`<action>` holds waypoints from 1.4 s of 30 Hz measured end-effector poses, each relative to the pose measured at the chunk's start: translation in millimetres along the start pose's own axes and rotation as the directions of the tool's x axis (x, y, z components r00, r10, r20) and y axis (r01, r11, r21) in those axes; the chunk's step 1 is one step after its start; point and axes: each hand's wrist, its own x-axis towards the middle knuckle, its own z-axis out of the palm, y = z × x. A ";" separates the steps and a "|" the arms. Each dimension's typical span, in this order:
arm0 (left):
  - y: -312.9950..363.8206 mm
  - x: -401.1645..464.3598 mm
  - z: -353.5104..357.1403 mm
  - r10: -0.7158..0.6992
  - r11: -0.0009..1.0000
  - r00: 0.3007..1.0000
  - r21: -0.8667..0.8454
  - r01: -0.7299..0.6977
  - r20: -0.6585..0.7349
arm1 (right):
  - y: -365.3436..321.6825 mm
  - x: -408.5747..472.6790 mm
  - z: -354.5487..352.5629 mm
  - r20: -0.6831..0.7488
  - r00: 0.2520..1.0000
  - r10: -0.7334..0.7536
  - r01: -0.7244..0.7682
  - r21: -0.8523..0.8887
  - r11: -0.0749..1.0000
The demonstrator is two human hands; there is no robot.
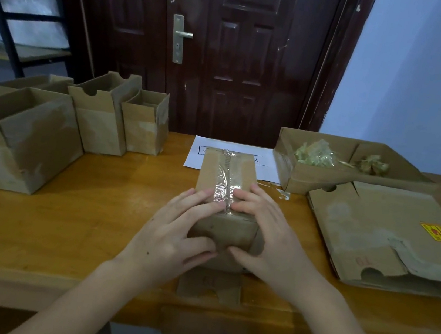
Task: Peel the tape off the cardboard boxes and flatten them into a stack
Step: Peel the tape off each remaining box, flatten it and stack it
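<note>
A small cardboard box (227,168) lies in the middle of the wooden table (93,219), with a strip of clear tape (224,180) running along its top seam. My left hand (176,234) grips the box's near left corner, fingertips on the tape's near end and thumb on the front face. My right hand (268,238) grips the near right corner the same way, fingertips touching the tape. A loose flap (209,287) of the box hangs toward the table's front edge. Flattened boxes (391,236) lie stacked at the right.
Several open taped boxes (33,140) stand in a row at the left. An open box (311,176) at the back right holds crumpled tape (314,153). A white paper sheet (196,152) lies under the box's far end. A dark door (229,55) stands behind.
</note>
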 end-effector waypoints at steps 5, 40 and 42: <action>4.1 0.8 -1.9 -0.059 0.998 0.998 -0.022 0.059 0.002 | 1.2 -0.6 2.7 -0.003 1.000 -0.001 0.001 0.001 1.000; 17.3 -1.1 -2.4 -0.282 0.941 0.959 -0.202 0.273 -0.017 | -4.8 -14.2 9.1 -0.038 0.965 -0.261 0.241 -0.272 0.932; 17.3 -1.0 -2.7 -0.273 0.942 0.962 -0.207 0.264 -0.019 | -3.8 -14.9 9.9 -0.091 0.952 -0.291 0.253 -0.297 0.921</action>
